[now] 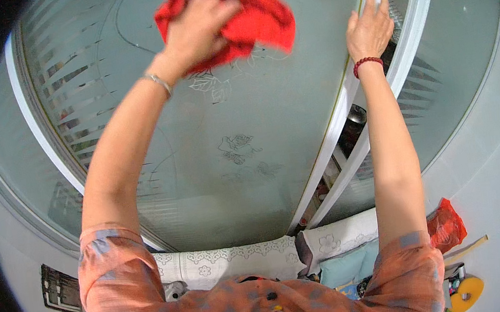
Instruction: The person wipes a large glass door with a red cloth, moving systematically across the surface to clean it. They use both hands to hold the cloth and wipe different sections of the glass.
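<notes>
My left hand [200,27], with a bracelet at the wrist, presses a bunched red cloth [262,20] against a frosted glass panel [272,107]. Cloth and hand are slightly blurred. Etched flower outlines [237,148] mark the glass below them. My right hand [369,27], a dark red bead bracelet on its wrist, lies with fingers spread on the white frame [335,132] along the panel's right edge. Its palm is hidden, and nothing loose shows in it.
A narrow gap separates this frame from a second white frame [414,31]; a dark rounded object [357,114] shows through it. Below is a white patterned cover [224,256] with light blue cushions [345,265]. A red bag [447,226] and a yellow ring-shaped object [467,295] are at lower right.
</notes>
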### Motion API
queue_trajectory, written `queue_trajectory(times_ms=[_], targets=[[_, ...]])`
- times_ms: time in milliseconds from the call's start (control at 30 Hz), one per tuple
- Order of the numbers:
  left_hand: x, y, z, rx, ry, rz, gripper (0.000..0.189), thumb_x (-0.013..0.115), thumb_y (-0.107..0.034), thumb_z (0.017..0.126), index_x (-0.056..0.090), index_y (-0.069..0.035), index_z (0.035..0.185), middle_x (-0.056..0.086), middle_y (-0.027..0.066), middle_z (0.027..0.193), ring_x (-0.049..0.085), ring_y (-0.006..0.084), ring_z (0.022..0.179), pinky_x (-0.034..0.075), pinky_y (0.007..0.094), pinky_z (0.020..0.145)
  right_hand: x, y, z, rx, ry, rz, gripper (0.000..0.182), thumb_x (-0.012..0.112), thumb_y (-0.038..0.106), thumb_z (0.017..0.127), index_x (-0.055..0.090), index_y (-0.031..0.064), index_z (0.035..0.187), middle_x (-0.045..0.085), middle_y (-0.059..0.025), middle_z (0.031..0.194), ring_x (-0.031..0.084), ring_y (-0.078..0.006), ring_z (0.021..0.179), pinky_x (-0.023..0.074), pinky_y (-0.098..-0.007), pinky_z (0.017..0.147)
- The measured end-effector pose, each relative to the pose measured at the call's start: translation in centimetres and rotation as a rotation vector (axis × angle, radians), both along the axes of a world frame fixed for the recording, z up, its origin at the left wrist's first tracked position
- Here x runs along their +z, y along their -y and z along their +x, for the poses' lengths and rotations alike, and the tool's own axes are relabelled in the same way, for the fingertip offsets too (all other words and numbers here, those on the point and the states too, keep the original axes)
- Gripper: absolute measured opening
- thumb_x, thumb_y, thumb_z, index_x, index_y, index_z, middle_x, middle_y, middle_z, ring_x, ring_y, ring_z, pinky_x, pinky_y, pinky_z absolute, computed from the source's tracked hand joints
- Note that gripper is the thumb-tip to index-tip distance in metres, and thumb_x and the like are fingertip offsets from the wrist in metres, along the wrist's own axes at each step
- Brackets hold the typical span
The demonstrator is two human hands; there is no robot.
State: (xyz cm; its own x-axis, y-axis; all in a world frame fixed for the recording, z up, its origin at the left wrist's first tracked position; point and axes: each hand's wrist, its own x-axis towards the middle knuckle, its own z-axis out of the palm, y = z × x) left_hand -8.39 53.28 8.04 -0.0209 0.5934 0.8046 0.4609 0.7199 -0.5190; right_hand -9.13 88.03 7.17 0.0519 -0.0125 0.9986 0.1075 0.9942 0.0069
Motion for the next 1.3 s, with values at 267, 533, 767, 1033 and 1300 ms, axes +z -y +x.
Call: queue_trajectory(times_ms=[267,533,767,1033,1300], targets=[[-1.3,0.8,-2.5,-0.034,-0.247,0.375,0.060,0.080,-0.038,0.064,0.061,-0.011,0.114,0.058,0.0078,0.099,0.055,0.0287,0.095,0.039,0.0443,0.085,-3.0,13.5,-1.5,0.424,0.083,0.190,0.070,0.064,0.033,0.090,0.032,0.0210,0.150,0.030,-0.0121,0.155,0.028,-0.0340,0.143,0.0205,-0.0586,0.115],[-17.5,5.7,1.4,0.048,0.192,0.071,0.045,0.078,-0.024,0.064,0.062,-0.019,0.106,0.057,0.0070,0.118,0.053,0.0292,0.108,0.040,0.0449,0.087,-4.5,15.4,-3.6,0.430,0.039,0.123,0.070,0.058,0.043,0.091,0.028,0.0241,0.152,0.026,-0.0083,0.158,0.024,-0.0313,0.145,0.0155,-0.0589,0.116],[-5.6,6.6,-1.1,0.044,-0.133,0.208,0.048,0.072,-0.012,0.064,0.063,-0.015,0.111,0.061,0.0084,0.094,0.056,0.0311,0.090,0.043,0.0472,0.077,-4.6,15.1,-4.0,0.393,0.038,0.125,0.070,0.056,0.042,0.091,0.029,0.0243,0.153,0.025,-0.0079,0.158,0.025,-0.0311,0.145,0.0153,-0.0584,0.116],[-7.0,5.1,-3.4,-0.008,-0.254,0.499,0.061,0.082,-0.032,0.060,0.054,0.002,0.102,0.056,0.0205,0.098,0.053,0.0394,0.092,0.039,0.0481,0.082,-4.5,15.6,-3.9,0.391,0.042,0.122,0.069,0.056,0.042,0.091,0.029,0.0241,0.153,0.025,-0.0076,0.159,0.025,-0.0305,0.145,0.0153,-0.0574,0.117],[-30.1,8.8,2.4,0.009,0.478,0.130,0.033,0.073,-0.026,0.070,0.063,-0.014,0.099,0.063,0.0095,0.099,0.060,0.0325,0.097,0.044,0.0469,0.079,-4.1,15.8,-3.7,0.387,0.039,0.120,0.068,0.055,0.042,0.092,0.030,0.0228,0.152,0.025,-0.0086,0.159,0.024,-0.0313,0.145,0.0157,-0.0581,0.116]])
